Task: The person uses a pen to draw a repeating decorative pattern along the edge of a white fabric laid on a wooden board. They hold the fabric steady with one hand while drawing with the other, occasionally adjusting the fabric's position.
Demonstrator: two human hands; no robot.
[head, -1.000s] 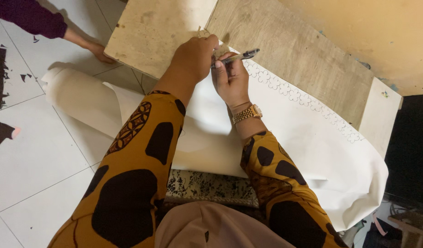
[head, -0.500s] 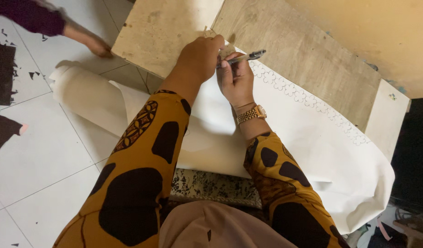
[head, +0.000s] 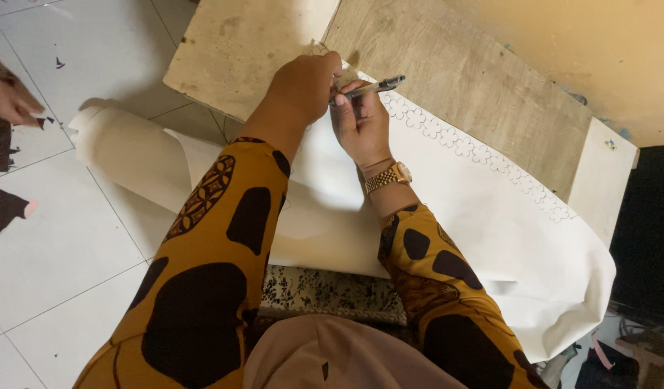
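The right hand (head: 361, 119) has its fingers clamped on a thin metal knife-like tool (head: 375, 87), with the tip down at the far left corner of a large sheet of cream paper (head: 483, 230). The left hand (head: 303, 85) lies just beside it, fingers curled together and pressing the same corner of the sheet; whether it pinches something small there I cannot tell. The paper lies over a wooden board (head: 461, 79), and its left part is rolled up into a loose tube (head: 123, 155) that rests on the floor. Along the far edge of the sheet runs a row of small flower-shaped cutouts (head: 483, 155), from near the hands toward the right end. In my judgement this border is mostly done along that edge, and the work is now at its left end; the wide middle of the sheet is plain, and the rolled part cannot be seen inside. The board lies on a floor of white tiles (head: 65, 252), close to a yellow wall (head: 591, 50) on the far right. A patterned dark-and-light cloth (head: 325, 292) lies near the person. At the far left, another person's hand (head: 11, 101) is over dark scraps (head: 1, 209) on the tiles.
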